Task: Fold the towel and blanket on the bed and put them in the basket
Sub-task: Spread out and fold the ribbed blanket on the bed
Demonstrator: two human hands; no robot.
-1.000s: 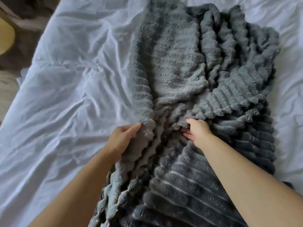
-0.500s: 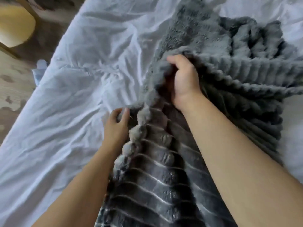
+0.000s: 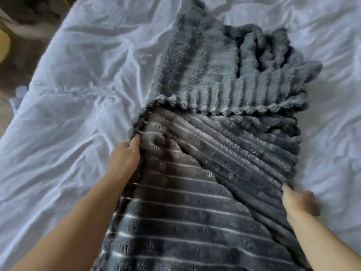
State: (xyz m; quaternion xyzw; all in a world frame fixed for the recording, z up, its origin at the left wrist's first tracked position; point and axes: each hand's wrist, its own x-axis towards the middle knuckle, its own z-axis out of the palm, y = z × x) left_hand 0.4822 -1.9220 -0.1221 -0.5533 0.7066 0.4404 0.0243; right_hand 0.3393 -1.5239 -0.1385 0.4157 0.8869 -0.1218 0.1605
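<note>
We see the grey ribbed blanket [image 3: 195, 208] lying on the bed [image 3: 78, 106], a little right of the middle of our view and running from the near edge away from us. Its near part shows a dark face with pale lines across it. A fold runs slantwise from the left side down toward the right. The far part is turned over and shows a paler, fleecy side, ending in a scalloped ribbed hem that lies across the dark part. Beyond the hem on the right the cloth is bunched in loose ridges. The left hand [image 3: 125, 155] is at the blanket's left edge, just below the hem's left corner, with its fingers curled round that edge and gripping it. The right hand [image 3: 298, 202] is at the right edge, touching the cloth, but it is blurred and we cannot tell how it grips. The bed is white and crumpled all round. Dark floor [image 3: 25, 61] shows at upper left.
</note>
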